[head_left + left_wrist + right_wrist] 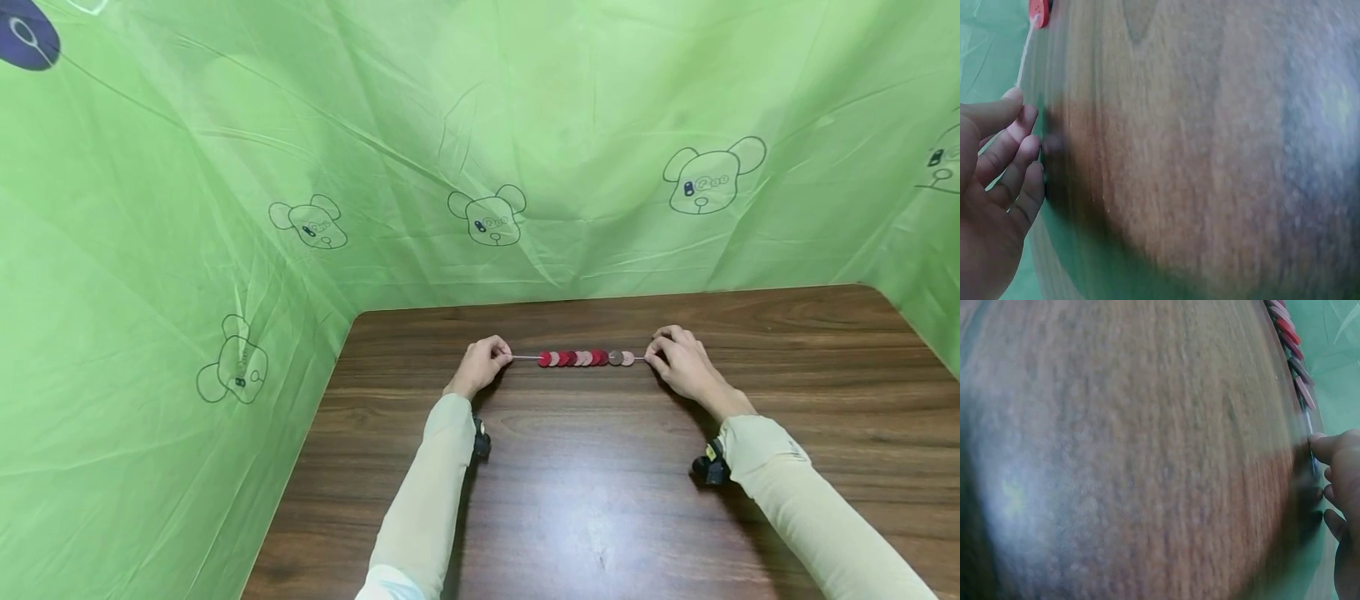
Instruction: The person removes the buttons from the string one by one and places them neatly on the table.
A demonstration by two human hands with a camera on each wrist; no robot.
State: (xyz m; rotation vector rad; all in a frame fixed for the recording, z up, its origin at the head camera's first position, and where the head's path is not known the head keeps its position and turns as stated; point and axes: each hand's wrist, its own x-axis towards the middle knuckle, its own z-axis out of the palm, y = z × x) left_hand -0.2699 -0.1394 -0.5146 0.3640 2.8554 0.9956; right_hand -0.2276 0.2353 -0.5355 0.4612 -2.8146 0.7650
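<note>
A row of overlapping round buttons (pixel 573 358) in red, dark red, pink and brownish grey sits on a thin pale string (pixel 525 357) near the table's far side. My left hand (pixel 482 363) pinches the string's left end between thumb and forefinger. At the other end, my right hand (pixel 684 362) pinches the string just past a pink button. The string runs straight between both hands. One red button (pixel 1038 11) shows at the top of the left wrist view, with the string passing through it. Overlapping buttons (pixel 1289 334) line the upper right of the right wrist view.
The brown wood-grain table (pixel 570 467) has its far edge a little beyond the hands. Green sheeting (pixel 405 233) with printed bear faces hangs behind it and on both sides. Black wrist cameras (pixel 711 465) sit under the sleeves. Light glares off the table's middle.
</note>
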